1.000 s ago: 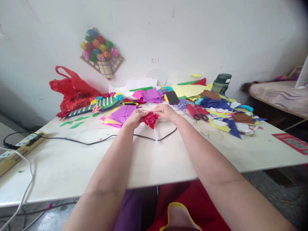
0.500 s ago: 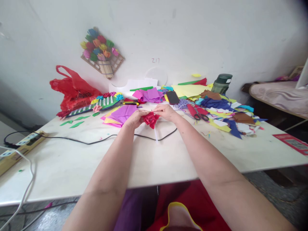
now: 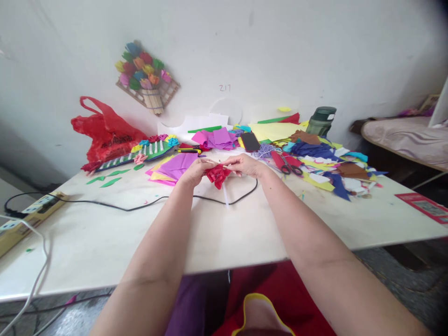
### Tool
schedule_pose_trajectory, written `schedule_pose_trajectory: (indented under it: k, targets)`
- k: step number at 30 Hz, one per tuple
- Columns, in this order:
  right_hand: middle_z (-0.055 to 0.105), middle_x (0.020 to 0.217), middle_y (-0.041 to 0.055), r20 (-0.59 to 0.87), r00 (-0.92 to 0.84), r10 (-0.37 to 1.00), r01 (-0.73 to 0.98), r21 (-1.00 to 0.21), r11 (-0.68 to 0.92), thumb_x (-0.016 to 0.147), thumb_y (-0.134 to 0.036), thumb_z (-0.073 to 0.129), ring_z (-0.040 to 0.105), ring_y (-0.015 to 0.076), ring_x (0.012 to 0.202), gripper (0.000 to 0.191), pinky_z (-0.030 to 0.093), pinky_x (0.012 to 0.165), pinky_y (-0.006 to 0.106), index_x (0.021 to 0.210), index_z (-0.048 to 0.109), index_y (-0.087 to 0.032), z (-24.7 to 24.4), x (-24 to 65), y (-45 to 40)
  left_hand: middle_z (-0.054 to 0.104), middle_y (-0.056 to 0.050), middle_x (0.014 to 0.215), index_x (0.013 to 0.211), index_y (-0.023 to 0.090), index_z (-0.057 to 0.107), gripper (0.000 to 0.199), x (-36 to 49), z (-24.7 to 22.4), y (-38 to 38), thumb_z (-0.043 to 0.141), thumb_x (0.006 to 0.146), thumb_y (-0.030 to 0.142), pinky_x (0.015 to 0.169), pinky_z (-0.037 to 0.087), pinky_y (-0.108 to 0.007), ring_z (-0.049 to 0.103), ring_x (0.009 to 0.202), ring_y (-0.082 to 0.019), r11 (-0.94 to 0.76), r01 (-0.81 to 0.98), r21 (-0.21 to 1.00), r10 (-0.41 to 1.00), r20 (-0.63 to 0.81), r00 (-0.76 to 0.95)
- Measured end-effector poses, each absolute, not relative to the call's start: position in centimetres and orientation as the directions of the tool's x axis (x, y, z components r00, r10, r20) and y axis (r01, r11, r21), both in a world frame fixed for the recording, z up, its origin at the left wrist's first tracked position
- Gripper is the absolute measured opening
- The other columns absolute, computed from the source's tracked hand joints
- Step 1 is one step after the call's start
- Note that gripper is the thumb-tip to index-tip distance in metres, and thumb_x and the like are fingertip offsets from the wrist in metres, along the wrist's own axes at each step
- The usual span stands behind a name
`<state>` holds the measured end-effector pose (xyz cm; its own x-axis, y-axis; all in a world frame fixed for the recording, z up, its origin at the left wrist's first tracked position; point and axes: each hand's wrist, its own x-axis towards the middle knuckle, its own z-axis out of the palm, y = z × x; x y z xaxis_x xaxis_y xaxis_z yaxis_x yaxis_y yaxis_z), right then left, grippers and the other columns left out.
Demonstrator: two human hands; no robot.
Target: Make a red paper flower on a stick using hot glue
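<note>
A crumpled red paper flower (image 3: 218, 176) is held above the middle of the white table between both hands. My left hand (image 3: 200, 171) pinches its upper left edge. From the other side, my right hand (image 3: 242, 165) grips its upper right edge, with thumb and index finger together. A thin pale strip (image 3: 226, 196) hangs below the flower toward the table. Purple and yellow paper sheets (image 3: 173, 168) lie just left of my left hand. Scissors with dark handles (image 3: 290, 167) rest on red paper to the right.
A black cable (image 3: 122, 207) crosses the table to a power strip (image 3: 35, 210) at left. Behind are a red plastic bag (image 3: 105, 130), a phone (image 3: 249, 142) and a green bottle (image 3: 321, 121). Colourful paper scraps (image 3: 336, 163) are heaped at right. Green paper leaves (image 3: 111, 182) lie at left.
The red flower has turned slightly between the fingers, its outline now wider. My right hand has shifted a little, its fingers still at the flower's edge.
</note>
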<state>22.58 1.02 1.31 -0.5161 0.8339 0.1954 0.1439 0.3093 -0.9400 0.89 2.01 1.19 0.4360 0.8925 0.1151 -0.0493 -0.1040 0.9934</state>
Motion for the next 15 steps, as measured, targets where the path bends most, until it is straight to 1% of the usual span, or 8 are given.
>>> schedule_pose_trajectory:
  k: [2,4,10,15]
  targets:
    - [0.067,0.075,-0.0002,0.205,-0.535,0.819,0.127,-0.939,0.318,0.073,-0.022,0.069,0.046,0.0055,0.051,0.035,0.040,0.047,0.020,0.106,0.077,-0.013,1.35,22.62,0.87,0.065,-0.005,0.061,0.060,0.012,0.067,0.014,0.87,1.32,1.88,0.074,0.059,0.024,0.052,0.041,-0.024,0.054,0.052,-0.012,-0.115,-0.053,0.992,0.890,0.126,0.437]
    - [0.068,0.075,0.0003,0.189,-0.553,0.811,0.131,-0.942,0.310,0.073,-0.020,0.067,0.049,0.0065,0.053,0.037,0.043,0.048,0.020,0.108,0.077,-0.013,1.45,22.67,0.67,0.065,-0.005,0.061,0.061,0.012,0.068,0.014,0.87,1.37,1.81,0.075,0.057,0.023,0.051,0.040,-0.024,0.054,0.052,-0.012,-0.110,-0.055,0.992,0.899,0.123,0.421]
    - [0.066,0.062,-0.0014,0.113,-0.573,0.812,0.156,-0.957,0.244,0.065,-0.009,0.058,0.052,0.0086,0.053,0.051,0.045,0.048,0.020,0.113,0.076,-0.014,1.86,22.63,0.31,0.064,-0.004,0.059,0.063,0.011,0.068,0.016,0.74,1.23,1.97,0.075,0.055,0.023,0.052,0.040,-0.024,0.054,0.052,-0.012,-0.076,-0.071,0.995,0.911,0.098,0.401]
    - [0.066,0.060,-0.0032,0.115,-0.578,0.808,0.185,-0.946,0.267,0.060,-0.007,0.056,0.052,0.0084,0.052,0.058,0.044,0.047,0.019,0.113,0.076,-0.016,1.98,22.44,0.32,0.060,-0.002,0.058,0.062,0.012,0.066,0.012,0.51,1.27,1.89,0.074,0.057,0.019,0.052,0.037,-0.023,0.051,0.051,-0.010,-0.081,-0.081,0.993,0.909,0.107,0.402]
